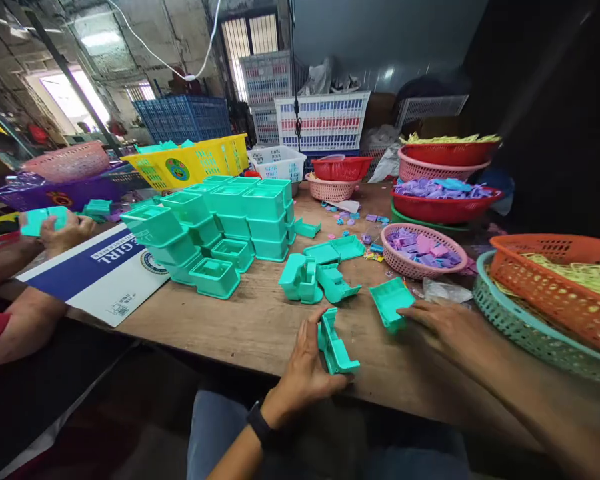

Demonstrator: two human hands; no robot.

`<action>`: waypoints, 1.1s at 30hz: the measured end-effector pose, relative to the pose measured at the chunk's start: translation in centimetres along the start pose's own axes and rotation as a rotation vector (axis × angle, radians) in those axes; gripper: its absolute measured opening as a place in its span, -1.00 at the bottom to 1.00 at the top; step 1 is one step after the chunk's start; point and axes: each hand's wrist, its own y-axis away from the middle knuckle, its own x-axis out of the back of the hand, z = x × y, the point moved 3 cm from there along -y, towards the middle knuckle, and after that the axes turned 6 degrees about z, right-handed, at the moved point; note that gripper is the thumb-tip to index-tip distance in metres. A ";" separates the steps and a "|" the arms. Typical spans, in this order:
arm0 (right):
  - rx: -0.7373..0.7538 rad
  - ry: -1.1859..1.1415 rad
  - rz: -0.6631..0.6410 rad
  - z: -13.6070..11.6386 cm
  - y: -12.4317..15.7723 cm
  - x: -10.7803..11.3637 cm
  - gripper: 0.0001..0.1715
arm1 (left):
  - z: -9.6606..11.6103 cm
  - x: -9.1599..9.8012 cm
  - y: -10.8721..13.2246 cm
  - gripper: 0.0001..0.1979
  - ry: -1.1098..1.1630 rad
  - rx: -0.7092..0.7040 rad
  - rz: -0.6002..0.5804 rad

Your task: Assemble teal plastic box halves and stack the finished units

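My left hand, with a dark watch on its wrist, is closed around a green plastic toy part near the table's front edge. To the right, my right hand grips the near edge of a green plastic panel; that hand is slightly blurred. Just beyond my left hand lie a blocky green part and a curved green part. Behind them rests an unfolded pair of flat green panels. Stacked green open boxes stand to the left of these.
A pink basket of purple pieces sits at the right, beside an orange basket over a light green basket. Red baskets are stacked behind. At the left, another person's hands hold a green piece above a white-and-blue carton.
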 end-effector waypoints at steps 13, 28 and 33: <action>0.068 -0.280 0.196 -5.7 0.9 3.6 -0.51 | -1.0 0.4 0.8 0.27 0.082 0.066 -0.087; -0.334 -0.751 -0.220 -4.1 0.7 -5.3 0.42 | -0.9 0.9 0.4 0.17 -0.034 0.168 -0.117; -0.236 -0.835 -0.149 -7.4 1.9 -5.9 0.48 | -0.7 0.8 0.5 0.13 -0.015 0.120 -0.134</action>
